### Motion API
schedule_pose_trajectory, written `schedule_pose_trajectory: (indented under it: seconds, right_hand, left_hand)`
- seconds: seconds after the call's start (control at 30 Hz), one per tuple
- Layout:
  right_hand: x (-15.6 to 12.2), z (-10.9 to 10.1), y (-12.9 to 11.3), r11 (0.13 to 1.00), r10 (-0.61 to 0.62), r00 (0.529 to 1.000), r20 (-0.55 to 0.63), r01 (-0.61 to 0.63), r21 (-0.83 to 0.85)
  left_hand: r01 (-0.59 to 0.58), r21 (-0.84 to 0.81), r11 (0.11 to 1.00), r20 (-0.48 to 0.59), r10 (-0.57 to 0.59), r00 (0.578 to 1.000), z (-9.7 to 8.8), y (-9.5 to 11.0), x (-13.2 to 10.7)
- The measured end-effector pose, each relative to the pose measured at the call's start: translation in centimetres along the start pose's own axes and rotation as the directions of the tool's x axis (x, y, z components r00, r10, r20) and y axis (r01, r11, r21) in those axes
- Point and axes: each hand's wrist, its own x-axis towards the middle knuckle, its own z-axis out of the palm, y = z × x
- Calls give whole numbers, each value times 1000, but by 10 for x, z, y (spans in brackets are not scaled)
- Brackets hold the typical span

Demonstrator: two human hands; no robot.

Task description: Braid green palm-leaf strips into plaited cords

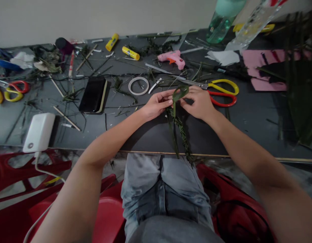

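My left hand (157, 105) is closed, pinching the upper end of a braided strand of green leaf strips (181, 132). The braid hangs down past the table's front edge, with a loose flat strip beside it. My right hand (197, 103) is closed on a looped green leaf strip (180, 93), close against the left hand. Its fingertips are partly hidden by the loop. Scissors with red and yellow handles (223, 91) lie just beyond the right hand. A roll of white tape (138, 85) lies beyond the left hand.
On the dark table (135, 135) lie a phone (93, 95), a white power bank (39, 132) with a cable, a pink glue gun (172, 59) and two yellow glue sticks (131, 53). A green bottle (223, 22) stands at the back. Leaf scraps are scattered about.
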Motion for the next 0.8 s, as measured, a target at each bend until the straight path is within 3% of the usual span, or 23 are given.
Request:
schedule_pose_trajectory:
  seconds: [0.23,0.43,0.73,0.8]
  right_hand:
    - [2,0,-9,989,128,992,15,-126,-75]
    - [3,-16,-25,982,153,988,-15,-154,-108]
    - [9,-20,-24,944,289,931,-222,-238,229]
    - [13,-20,-22,897,358,914,-192,-280,341]
  left_hand:
    - [-69,120,990,-103,82,991,-1,-6,1]
    - [-75,134,988,-180,99,979,-2,-10,3]
    - [-108,275,955,-217,171,961,-3,-12,4]
    - [-129,337,932,-220,211,952,-4,-12,5]
